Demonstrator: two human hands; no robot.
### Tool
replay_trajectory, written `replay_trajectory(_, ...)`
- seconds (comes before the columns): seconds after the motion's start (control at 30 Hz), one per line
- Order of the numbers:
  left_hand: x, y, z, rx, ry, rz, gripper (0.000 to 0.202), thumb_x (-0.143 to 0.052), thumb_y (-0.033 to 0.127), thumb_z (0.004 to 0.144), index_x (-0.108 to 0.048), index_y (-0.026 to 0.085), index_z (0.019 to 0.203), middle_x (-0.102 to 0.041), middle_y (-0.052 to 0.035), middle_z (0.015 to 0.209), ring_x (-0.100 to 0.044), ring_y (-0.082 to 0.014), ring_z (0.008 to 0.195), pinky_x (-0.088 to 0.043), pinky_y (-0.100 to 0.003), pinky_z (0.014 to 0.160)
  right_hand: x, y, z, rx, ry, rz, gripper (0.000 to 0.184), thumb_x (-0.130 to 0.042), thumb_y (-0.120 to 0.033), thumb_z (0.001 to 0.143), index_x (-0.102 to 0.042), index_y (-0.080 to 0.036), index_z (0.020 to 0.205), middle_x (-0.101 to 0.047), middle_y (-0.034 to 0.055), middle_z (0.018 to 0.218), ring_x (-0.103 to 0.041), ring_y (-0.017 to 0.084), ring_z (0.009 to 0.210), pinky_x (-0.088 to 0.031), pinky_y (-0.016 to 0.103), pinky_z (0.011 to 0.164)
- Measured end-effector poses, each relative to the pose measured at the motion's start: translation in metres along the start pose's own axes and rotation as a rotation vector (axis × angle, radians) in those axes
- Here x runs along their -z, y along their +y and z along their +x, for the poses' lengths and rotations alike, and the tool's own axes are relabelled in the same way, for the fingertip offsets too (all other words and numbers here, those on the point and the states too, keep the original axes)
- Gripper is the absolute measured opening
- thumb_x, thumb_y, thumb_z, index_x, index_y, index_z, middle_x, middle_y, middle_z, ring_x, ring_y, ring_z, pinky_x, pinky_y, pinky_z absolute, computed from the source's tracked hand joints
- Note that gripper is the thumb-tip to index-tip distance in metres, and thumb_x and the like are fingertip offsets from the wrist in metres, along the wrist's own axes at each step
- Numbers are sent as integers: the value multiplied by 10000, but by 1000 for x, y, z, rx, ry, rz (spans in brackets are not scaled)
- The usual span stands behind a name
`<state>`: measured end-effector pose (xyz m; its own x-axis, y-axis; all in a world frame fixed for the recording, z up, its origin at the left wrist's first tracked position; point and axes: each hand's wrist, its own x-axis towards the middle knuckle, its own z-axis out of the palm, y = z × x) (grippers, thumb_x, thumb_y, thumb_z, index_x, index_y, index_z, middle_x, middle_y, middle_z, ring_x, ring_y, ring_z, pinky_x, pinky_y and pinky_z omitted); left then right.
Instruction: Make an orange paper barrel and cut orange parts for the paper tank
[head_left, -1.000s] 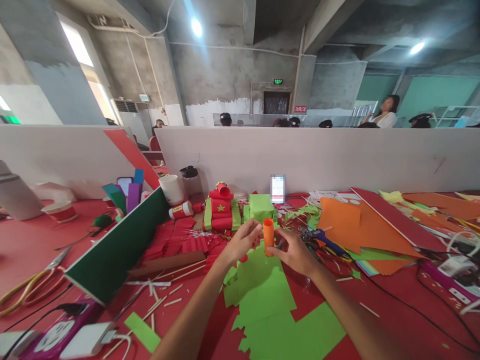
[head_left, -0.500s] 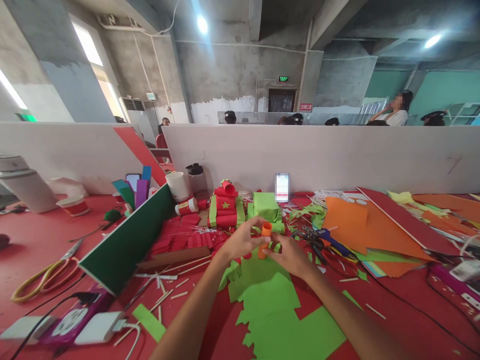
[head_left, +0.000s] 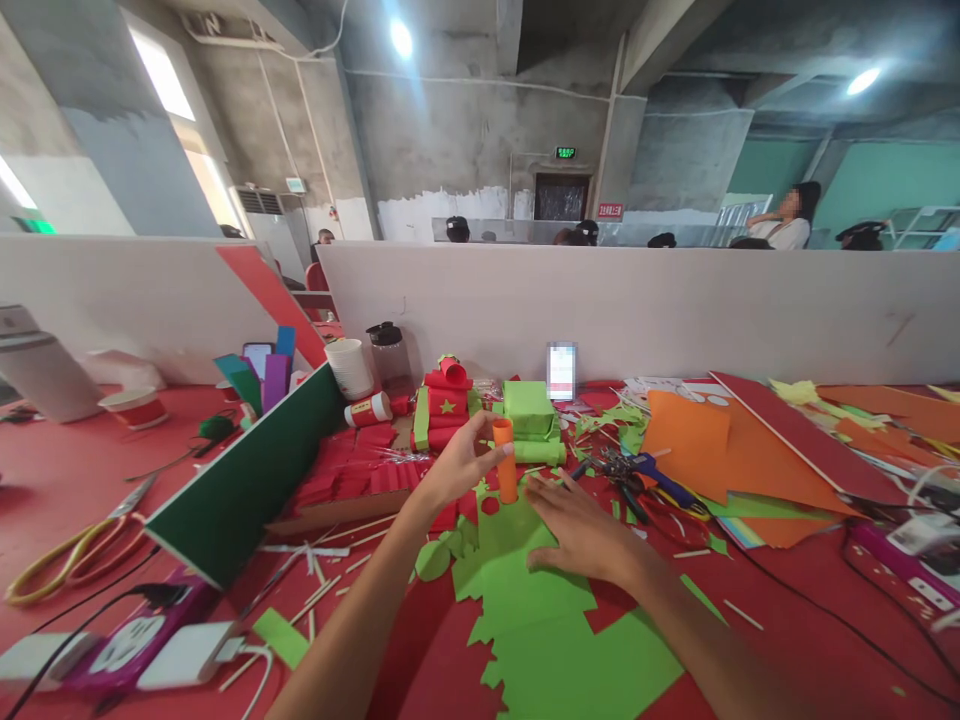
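An orange paper tube (head_left: 506,475) stands upright, its hollow top end facing up. My left hand (head_left: 466,455) is closed around the tube's upper part. My right hand (head_left: 581,525) lies open over the green paper (head_left: 540,620), fingers stretched toward the tube but apart from it. The green paper has ragged cut edges on its left side. Just beyond the hands sits a green paper-covered block (head_left: 529,408) with a rolled green tube (head_left: 536,453) at its front. Left of it stands a red and green paper model (head_left: 448,405) bearing a yellow star.
A dark green board (head_left: 247,480) leans at left beside a tray of red paper pieces (head_left: 360,475). Scissors (head_left: 82,550) and a purple power strip (head_left: 135,635) lie at far left. Pliers (head_left: 630,480) and orange sheets (head_left: 686,440) are at right. A white partition (head_left: 637,310) runs behind.
My left hand has moved left and slightly up with the orange tube. My right hand has left the tube and spread over the green paper.
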<state>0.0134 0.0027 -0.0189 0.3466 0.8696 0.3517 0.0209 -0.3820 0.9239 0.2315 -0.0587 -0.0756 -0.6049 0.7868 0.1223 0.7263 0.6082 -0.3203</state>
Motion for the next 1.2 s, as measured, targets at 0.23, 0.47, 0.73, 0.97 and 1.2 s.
replay_trajectory(0.23, -3, -16, -6, -96, -11, 159, 399, -639, 417, 857, -524, 194, 1167, -617, -71, 1069, -621, -204, 945, -513, -316, 824, -6, -15, -5, -50, -52, -88, 804, -499, -684, 859, -439, -131, 1439, -437, 197, 1483, -349, 338, 1393, -35, 545, 1179)
replay_trajectory(0.47, -1, -14, -10, -132, -29, 278, 426, -619, 422, 872, -505, 208, 1222, -600, -74, 1164, -612, -183, 932, -512, -302, 830, 5, -17, -2, 4, 9, -54, 480, -586, -503, 901, -594, -214, 1284, -597, 103, 1335, -492, 297, 1257, -222, 482, 1135)
replay_trajectory(0.73, -3, -16, -11, -134, -26, 338, 390, -583, 432, 893, -503, 203, 1198, -612, -63, 1125, -619, -182, 922, -508, -302, 835, 22, 33, -5, -132, 346, -99, 368, -492, -65, 911, -648, -216, 1208, -704, 70, 1157, -581, 254, 1053, -407, 388, 912)
replay_trajectory(0.97, -3, -14, -11, -135, -44, 340, 394, -595, 428, 885, -505, 207, 1200, -617, -60, 1124, -627, -176, 895, -524, -291, 792, 23, 29, -3, -54, 192, -369, 424, -521, 75, 818, -690, -217, 1074, -736, 71, 1002, -536, 256, 925, -344, 373, 816)
replay_trajectory(1.2, -3, -11, -12, -133, -48, 356, 389, -580, 428, 897, -493, 219, 1213, -601, -62, 1167, -625, -178, 915, -515, -294, 805, 25, 25, 3, -11, 129, -385, 276, -504, -35, 924, -710, -219, 933, -705, 34, 840, -531, 230, 878, -331, 341, 783)
